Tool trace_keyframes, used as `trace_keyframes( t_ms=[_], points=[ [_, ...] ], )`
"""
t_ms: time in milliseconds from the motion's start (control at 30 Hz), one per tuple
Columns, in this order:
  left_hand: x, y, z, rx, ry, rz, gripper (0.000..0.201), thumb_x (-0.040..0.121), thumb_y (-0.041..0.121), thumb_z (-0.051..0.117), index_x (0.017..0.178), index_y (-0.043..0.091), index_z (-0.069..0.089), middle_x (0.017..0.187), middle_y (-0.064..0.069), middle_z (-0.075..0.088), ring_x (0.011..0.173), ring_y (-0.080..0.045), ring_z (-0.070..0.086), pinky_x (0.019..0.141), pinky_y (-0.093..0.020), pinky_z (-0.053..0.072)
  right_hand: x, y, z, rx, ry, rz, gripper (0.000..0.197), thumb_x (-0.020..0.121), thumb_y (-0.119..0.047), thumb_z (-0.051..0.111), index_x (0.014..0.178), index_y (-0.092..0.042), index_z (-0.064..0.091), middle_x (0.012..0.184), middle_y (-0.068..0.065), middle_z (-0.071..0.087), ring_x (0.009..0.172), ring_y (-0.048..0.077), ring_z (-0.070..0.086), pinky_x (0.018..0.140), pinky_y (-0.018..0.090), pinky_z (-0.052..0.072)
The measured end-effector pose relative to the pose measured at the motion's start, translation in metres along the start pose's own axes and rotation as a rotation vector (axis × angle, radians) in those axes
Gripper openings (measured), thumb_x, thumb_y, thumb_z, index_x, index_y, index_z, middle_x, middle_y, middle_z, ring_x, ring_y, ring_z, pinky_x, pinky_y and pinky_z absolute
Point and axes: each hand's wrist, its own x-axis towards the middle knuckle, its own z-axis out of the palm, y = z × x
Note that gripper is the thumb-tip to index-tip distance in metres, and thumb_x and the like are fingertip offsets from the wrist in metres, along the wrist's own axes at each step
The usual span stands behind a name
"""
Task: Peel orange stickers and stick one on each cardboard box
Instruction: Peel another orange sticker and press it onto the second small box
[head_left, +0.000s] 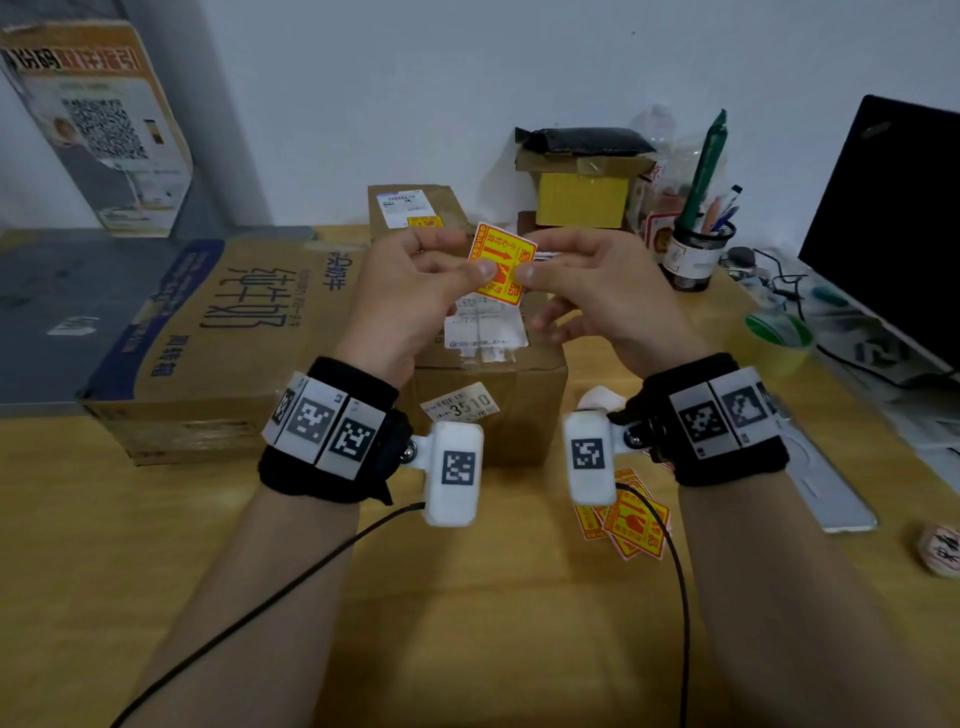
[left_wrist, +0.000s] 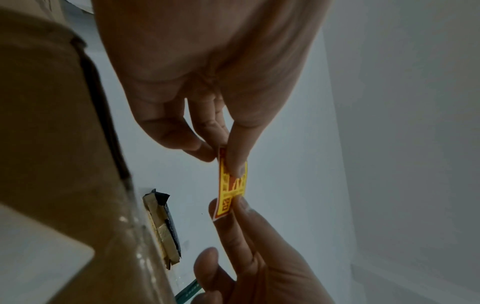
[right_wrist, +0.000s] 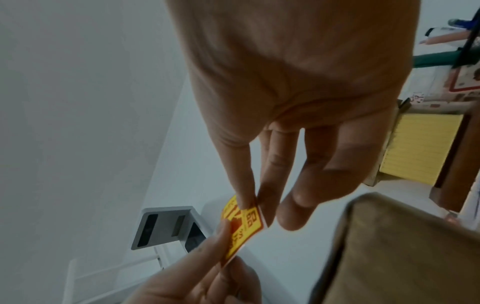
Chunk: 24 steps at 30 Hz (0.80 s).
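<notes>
Both hands are raised above the middle cardboard box (head_left: 488, 384), and one orange sticker (head_left: 501, 262) is pinched between them. By the left hand (head_left: 410, 291) the sticker's left edge is gripped between thumb and forefinger; by the right hand (head_left: 602, 291) its lower right corner is pinched in the same way, with the remaining fingers loosely extended. The sticker is held tilted, clear of the box top. Whether its backing has been separated cannot be told, though a pale edge is seen at the corner in the right wrist view.

More orange stickers (head_left: 631, 522) are scattered on the wooden table (head_left: 467, 623) near the right forearm, partly hidden by the wrist camera. A large printed carton (head_left: 208, 338) lies to the left, its near end cut off by the left wrist. A smaller box (head_left: 410, 210) stands behind the hands, with an orange sticker already seen on its top; much of it is covered by the fingers. The shipping label on the middle box is partly hidden too.

At the back right, an open box holding a yellow block (head_left: 579, 200) is set against the pale wall, beside a mesh pen holder (head_left: 693, 254). A dark monitor (head_left: 893, 218) is cut off by the right edge.
</notes>
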Motion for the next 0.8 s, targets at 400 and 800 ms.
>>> trace_keyframes(
  t_ms=[400,800],
  points=[
    [0.007,0.000,-0.002,0.113,-0.066,0.052,0.018,0.092,0.011,0.071,0.103,0.019,0.059,0.066,0.015,0.072,0.059,0.004,0.064,0.058,-0.023,0.052,0.003,-0.001,-0.002,-0.156,-0.016,-0.079,0.016,0.093,-0.021,0.075,0.096,-0.006,0.079,0.081,0.009,0.079,0.052,0.017,0.063,0.041,0.023,0.049],
    [-0.006,0.011,0.008,0.127,-0.009,0.201,0.011,0.091,0.018,0.072,0.099,0.021,0.078,0.085,0.009,0.076,0.078,0.002,0.070,0.061,-0.015,0.051,-0.003,-0.005,0.004,0.054,0.009,-0.153,0.017,0.089,-0.007,0.078,0.101,0.005,0.072,0.085,0.020,0.078,0.051,0.025,0.067,0.047,0.031,0.058]
  ],
)
